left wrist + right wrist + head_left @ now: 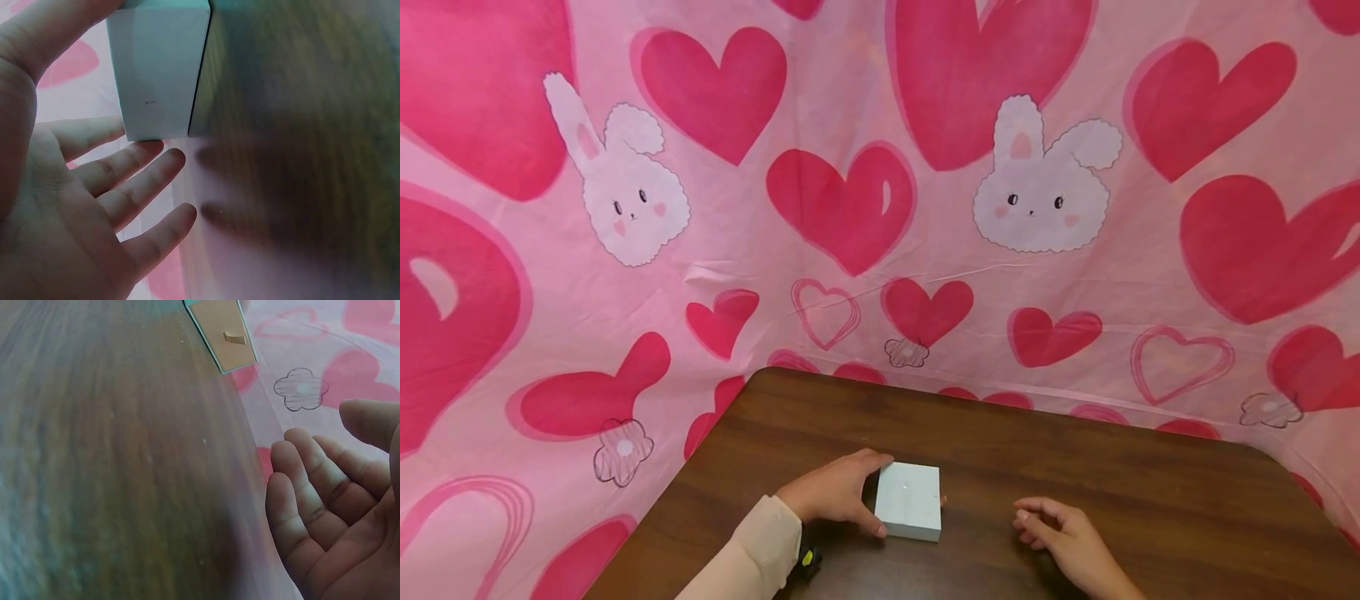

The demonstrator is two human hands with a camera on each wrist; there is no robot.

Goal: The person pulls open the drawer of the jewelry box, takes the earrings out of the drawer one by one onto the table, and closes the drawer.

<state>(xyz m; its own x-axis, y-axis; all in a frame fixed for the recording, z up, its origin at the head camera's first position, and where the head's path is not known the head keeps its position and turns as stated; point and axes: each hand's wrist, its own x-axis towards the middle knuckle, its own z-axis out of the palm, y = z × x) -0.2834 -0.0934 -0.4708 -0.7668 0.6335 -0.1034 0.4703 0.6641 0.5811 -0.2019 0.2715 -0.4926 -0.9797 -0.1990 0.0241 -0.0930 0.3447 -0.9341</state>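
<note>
Left hand is spread wide over the L end of the box, thumb at the near L corner, index at the far one, so the box is pinched btwn them; the ring & little fingers fan out free of it. Box lies flat on the table, just beside that palm. Grip prob. serves to steady it, b/c it takes only the L end & leaves the top and R wall uncovered, the R wall facing the right hand. Resting on its broad face likely helps keep it from tipping. Looks: low, squarish, v. pale green-white, crisp edges, plain top w/ a faint spot nr the middle; L wall shows one tiny dark mark in the left wrist view. R wall, best seen from the right wrist, is a tan panel in a thin pale rim, w/ a short tan tab sticking out; could be a drawer front, can't confirm. Right hand holds nothing: fingers loosely bent, well apart from the box on its R, maybe kept there to leave the tab side free. Farther out: a beige sleeve on the L arm, a small black item w/ a yellow patch by that wrist (can't tell what), dark wood-grain table, then pink cloth behind, printed w/ hearts, flowers & rabbit faces.
</note>
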